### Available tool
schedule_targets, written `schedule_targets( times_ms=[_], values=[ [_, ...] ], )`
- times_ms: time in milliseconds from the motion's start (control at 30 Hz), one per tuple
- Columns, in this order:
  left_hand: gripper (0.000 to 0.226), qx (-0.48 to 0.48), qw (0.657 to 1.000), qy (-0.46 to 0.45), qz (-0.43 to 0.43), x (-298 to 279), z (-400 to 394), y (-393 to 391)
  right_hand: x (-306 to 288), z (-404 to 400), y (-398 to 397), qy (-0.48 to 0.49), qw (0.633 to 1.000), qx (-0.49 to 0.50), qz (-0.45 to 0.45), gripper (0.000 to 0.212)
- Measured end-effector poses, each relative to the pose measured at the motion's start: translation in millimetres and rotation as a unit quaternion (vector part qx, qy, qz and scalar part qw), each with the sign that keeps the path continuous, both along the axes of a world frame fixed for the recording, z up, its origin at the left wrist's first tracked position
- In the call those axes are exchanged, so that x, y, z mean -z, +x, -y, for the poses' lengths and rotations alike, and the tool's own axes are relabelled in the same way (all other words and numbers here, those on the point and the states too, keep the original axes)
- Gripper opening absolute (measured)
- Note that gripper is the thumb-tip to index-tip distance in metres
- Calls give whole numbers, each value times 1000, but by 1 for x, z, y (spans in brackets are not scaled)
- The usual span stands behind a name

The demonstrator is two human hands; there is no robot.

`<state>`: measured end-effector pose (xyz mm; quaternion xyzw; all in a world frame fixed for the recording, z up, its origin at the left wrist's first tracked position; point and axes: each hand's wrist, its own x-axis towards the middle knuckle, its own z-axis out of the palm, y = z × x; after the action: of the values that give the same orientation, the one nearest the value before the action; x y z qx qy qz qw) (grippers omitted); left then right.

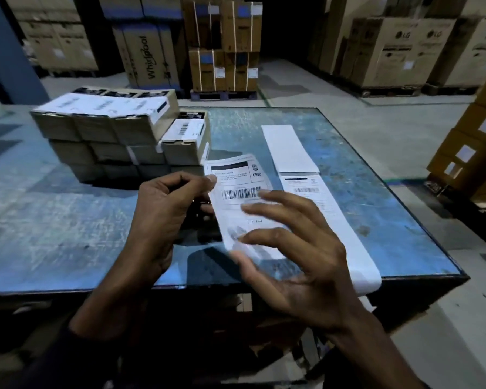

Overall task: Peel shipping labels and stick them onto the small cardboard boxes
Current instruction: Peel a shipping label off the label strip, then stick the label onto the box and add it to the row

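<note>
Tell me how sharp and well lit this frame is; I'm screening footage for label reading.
Head view: dim, bluish light; right hand motion-blurred; white barcode shipping label only partly legible; scratched blue tabletop shows glare; wide-angle bending at edges.

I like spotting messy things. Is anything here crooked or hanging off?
Yes. The long label strip droops over the near edge of the blue table instead of lying flat. The lone box beside the box stack sits slightly turned. Nothing looks spilled or torn.
</note>
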<state>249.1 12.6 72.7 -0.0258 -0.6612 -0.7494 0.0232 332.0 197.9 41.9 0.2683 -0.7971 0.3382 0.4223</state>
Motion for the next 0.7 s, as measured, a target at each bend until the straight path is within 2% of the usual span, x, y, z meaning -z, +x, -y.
schedule_targets(
  times_ms=[100, 167, 267, 333, 433, 467, 600, 700],
  values=[
    [23, 0, 1000, -3, -17, 3, 10, -3, 2, 2, -1, -24, 997, 0, 67, 52],
    [23, -3, 999, -4, -35, 6, 17, -6, 4, 6, -3, -66, 991, -9, 115, 60],
    [24, -9, 998, -7, -56, 10, 24, -12, 7, 10, -12, -147, 979, 20, 143, 42],
    [26, -2, 998, -4, -65, 11, 28, -14, 5, 10, -21, -199, 960, 0, 195, 34],
    [31, 9, 997, -7, -77, 13, 30, -16, -2, 8, -29, -267, 926, -59, 260, 49],
    [30, 10, 997, -11, -79, 13, 31, -17, -4, 9, -31, -286, 917, -63, 272, 46],
    [30, 26, 997, -17, -77, 14, 36, -22, -7, 6, -38, -298, 912, -21, 280, 9],
    [26, 41, 996, -34, -77, 12, 38, -26, -8, 0, -43, -307, 909, -24, 282, 12]
  ],
)
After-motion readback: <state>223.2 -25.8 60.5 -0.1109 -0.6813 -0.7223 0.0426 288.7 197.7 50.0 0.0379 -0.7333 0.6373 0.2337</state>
